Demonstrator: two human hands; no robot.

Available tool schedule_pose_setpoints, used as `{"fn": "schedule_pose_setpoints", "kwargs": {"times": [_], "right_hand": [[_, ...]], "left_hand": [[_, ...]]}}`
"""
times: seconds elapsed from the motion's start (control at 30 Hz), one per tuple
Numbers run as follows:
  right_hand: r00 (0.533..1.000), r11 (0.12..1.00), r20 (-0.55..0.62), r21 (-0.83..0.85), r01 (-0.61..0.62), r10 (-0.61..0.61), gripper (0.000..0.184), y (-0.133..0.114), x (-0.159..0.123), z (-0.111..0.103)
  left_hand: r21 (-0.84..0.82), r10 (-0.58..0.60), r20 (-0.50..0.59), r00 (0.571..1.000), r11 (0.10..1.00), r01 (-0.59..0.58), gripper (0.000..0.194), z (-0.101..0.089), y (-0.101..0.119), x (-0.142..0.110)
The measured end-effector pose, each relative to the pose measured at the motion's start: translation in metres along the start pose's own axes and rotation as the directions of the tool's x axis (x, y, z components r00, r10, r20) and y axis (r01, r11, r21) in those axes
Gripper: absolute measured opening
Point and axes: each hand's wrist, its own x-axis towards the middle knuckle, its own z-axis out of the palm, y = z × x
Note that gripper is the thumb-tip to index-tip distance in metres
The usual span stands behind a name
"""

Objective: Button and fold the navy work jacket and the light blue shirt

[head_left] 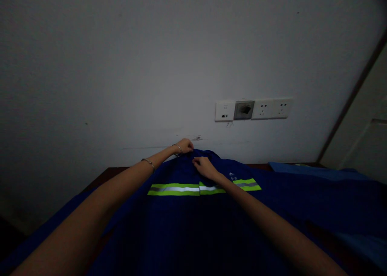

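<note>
A dark blue work jacket [178, 219] lies spread out in front of me, its collar end toward the wall. Across its chest runs a yellow-green and silver reflective strip [173, 189]. My left hand [185, 145], with a bracelet at the wrist, is closed in a pinch on the collar's left edge. Just below and to the right, my right hand [205, 167] pinches the jacket's front near the neck opening. A tiny pale spot shows at its fingertips, too small to name. A small light logo marks the chest beside the right wrist.
The jacket rests on a dark reddish table [113, 172] set against a grey-white wall [136, 66]. Sockets and switch plates [270, 108] sit on the wall. Lighter blue cloth [317, 170] lies at the right, near a pale door [363, 135].
</note>
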Motion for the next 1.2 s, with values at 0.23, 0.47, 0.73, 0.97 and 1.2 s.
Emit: {"fn": "schedule_pose_setpoints", "kwargs": {"times": [0.23,0.47,0.73,0.97,1.2], "right_hand": [[0.992,0.946,0.079,0.304,-0.115,0.095,0.031,-0.002,0.006,0.026],[0.976,0.954,0.142,0.228,-0.194,0.165,0.019,-0.024,-0.011,0.038],[0.965,0.960,0.123,-0.186,-0.208,0.233,0.059,-0.041,-0.024,0.043],[0.989,0.901,-0.139,-0.419,-0.111,0.057,0.021,-0.046,-0.037,-0.021],[0.922,0.950,-0.381,-0.253,-0.182,0.075,0.016,0.016,-0.033,-0.071]], "left_hand": [[0.044,-0.047,-0.042,0.998,0.998,0.049,0.022,-0.015,0.008,-0.003],[0.077,-0.102,-0.110,0.989,0.991,0.111,0.022,-0.030,0.005,0.004],[0.128,-0.123,-0.161,0.979,0.981,0.145,0.025,-0.029,0.013,0.001],[0.171,-0.046,-0.156,0.987,0.983,0.073,0.031,-0.026,0.025,-0.011],[0.263,0.019,-0.166,0.986,0.965,0.025,0.028,-0.023,0.026,-0.023]]}}
